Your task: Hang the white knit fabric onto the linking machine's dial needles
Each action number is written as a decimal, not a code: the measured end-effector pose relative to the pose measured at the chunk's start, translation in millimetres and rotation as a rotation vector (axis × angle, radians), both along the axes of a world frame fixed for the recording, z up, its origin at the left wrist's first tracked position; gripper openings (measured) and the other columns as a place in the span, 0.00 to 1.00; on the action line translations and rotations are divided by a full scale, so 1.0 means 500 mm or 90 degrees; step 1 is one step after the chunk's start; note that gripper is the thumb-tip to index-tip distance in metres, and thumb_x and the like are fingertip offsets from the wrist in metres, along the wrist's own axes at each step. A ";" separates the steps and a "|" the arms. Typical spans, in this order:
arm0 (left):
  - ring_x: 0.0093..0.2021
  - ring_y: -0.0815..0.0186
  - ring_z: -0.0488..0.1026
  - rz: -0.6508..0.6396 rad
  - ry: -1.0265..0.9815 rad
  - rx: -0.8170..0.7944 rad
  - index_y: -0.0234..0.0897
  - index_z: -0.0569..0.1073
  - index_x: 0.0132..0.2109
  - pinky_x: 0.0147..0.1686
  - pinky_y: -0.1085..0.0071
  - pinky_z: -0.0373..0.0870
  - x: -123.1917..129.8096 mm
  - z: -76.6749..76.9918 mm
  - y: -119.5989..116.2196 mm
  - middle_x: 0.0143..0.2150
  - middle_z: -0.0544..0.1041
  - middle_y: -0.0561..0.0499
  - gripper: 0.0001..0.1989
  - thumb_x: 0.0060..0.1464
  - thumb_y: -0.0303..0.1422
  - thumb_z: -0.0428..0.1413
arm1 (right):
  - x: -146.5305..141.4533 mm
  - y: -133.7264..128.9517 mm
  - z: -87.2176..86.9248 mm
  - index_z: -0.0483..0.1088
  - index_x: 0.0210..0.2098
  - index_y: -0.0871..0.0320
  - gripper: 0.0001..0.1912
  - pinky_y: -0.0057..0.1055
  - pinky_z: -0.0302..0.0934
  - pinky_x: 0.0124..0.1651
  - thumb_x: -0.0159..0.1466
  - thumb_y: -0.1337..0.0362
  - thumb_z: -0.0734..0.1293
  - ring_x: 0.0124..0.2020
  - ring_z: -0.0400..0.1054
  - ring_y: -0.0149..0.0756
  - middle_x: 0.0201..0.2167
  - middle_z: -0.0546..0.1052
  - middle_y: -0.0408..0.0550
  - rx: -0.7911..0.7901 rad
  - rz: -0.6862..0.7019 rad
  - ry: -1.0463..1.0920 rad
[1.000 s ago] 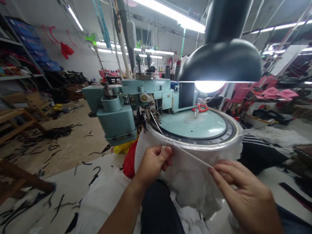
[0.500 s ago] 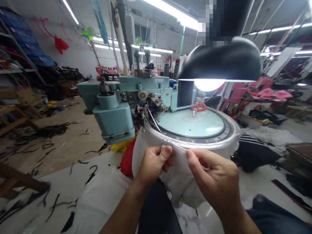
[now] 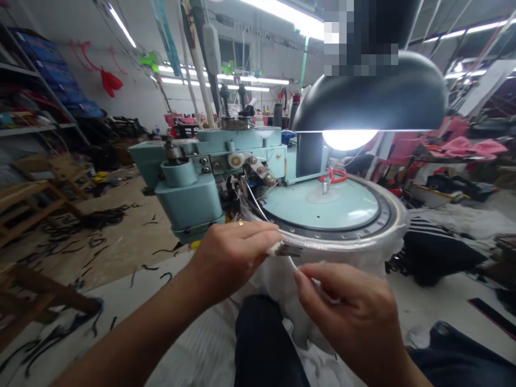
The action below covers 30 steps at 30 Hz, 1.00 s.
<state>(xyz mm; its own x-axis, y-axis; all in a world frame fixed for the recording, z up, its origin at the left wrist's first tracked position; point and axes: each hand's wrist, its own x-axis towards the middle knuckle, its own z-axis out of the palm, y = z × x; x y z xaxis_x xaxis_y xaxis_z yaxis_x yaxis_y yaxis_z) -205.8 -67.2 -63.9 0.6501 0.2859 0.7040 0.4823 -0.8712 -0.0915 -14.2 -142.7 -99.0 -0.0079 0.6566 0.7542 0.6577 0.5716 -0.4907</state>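
Before me is a pale-green dial linking machine (image 3: 193, 188) with a round plate (image 3: 322, 204) ringed by fine metal points. White knit fabric (image 3: 379, 258) hangs from the rim all round. My left hand (image 3: 234, 252), knuckles up, is at the front left of the rim, closed on a small tool (image 3: 291, 250) with a pale end and thin dark prongs pointing right along the rim. My right hand (image 3: 346, 301), lower and to the right, pinches a thin edge of the white fabric between thumb and forefinger.
A black lamp (image 3: 371, 102) shines over the plate. Red-handled scissors (image 3: 334, 176) lie on the plate's back part. More white knit (image 3: 193, 344) lies below my left arm. Dark scraps (image 3: 105, 217) litter the floor at left; striped dark cloth (image 3: 435, 247) lies at right.
My left hand has turned knuckles up and moved left over the rim, and the pronged tool now shows. My right hand has dropped slightly, drawing the fabric edge down.
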 end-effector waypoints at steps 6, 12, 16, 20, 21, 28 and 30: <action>0.40 0.60 0.82 0.018 0.090 0.087 0.35 0.78 0.45 0.35 0.70 0.79 -0.003 0.010 0.002 0.46 0.83 0.45 0.09 0.63 0.29 0.53 | -0.002 0.009 0.003 0.78 0.29 0.55 0.07 0.23 0.59 0.24 0.62 0.66 0.69 0.18 0.66 0.25 0.19 0.76 0.36 -0.036 -0.058 0.081; 0.41 0.62 0.82 -0.007 0.073 0.094 0.35 0.77 0.46 0.35 0.72 0.78 -0.006 0.001 0.004 0.47 0.83 0.43 0.10 0.64 0.30 0.51 | 0.000 0.010 0.001 0.78 0.29 0.55 0.06 0.22 0.61 0.23 0.62 0.66 0.69 0.17 0.67 0.25 0.19 0.76 0.37 -0.031 -0.056 0.078; 0.44 0.64 0.82 -0.013 0.034 0.034 0.37 0.76 0.46 0.43 0.72 0.78 -0.005 -0.013 0.013 0.47 0.83 0.45 0.08 0.62 0.28 0.53 | -0.001 0.012 -0.006 0.80 0.37 0.55 0.07 0.25 0.66 0.26 0.60 0.67 0.70 0.23 0.74 0.31 0.28 0.82 0.42 -0.027 -0.015 0.015; 0.46 0.64 0.81 -0.051 -0.015 -0.005 0.36 0.76 0.44 0.45 0.73 0.77 -0.007 -0.020 0.018 0.44 0.84 0.46 0.07 0.60 0.25 0.55 | 0.001 0.014 -0.001 0.80 0.35 0.56 0.07 0.24 0.68 0.30 0.61 0.70 0.69 0.25 0.76 0.30 0.27 0.83 0.41 -0.001 0.036 -0.003; 0.46 0.64 0.81 -0.058 -0.017 0.004 0.36 0.76 0.44 0.45 0.73 0.78 -0.008 -0.019 0.017 0.45 0.84 0.45 0.07 0.59 0.25 0.56 | 0.002 0.015 0.001 0.80 0.34 0.56 0.06 0.23 0.67 0.30 0.61 0.69 0.69 0.24 0.76 0.29 0.27 0.83 0.40 -0.006 0.044 0.016; 0.42 0.59 0.82 -0.018 0.040 0.071 0.34 0.77 0.47 0.37 0.69 0.79 -0.013 -0.015 0.010 0.49 0.82 0.40 0.09 0.61 0.28 0.55 | 0.005 0.018 -0.001 0.80 0.32 0.55 0.07 0.24 0.64 0.26 0.62 0.66 0.69 0.21 0.72 0.29 0.25 0.82 0.40 -0.048 -0.036 0.075; 0.42 0.59 0.82 -0.032 0.039 0.080 0.33 0.77 0.48 0.38 0.68 0.80 -0.012 -0.019 0.011 0.49 0.82 0.39 0.10 0.61 0.28 0.55 | 0.003 0.017 -0.003 0.80 0.32 0.56 0.07 0.23 0.63 0.26 0.63 0.66 0.69 0.21 0.72 0.29 0.25 0.81 0.40 -0.035 -0.039 0.080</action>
<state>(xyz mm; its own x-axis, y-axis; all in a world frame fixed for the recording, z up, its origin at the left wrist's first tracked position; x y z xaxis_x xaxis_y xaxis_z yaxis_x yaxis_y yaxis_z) -211.7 -61.6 -73.4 0.7043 0.1639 0.6907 0.4287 -0.8737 -0.2298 -12.5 -134.2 -100.3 0.1261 0.6934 0.7095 0.6219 0.5020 -0.6011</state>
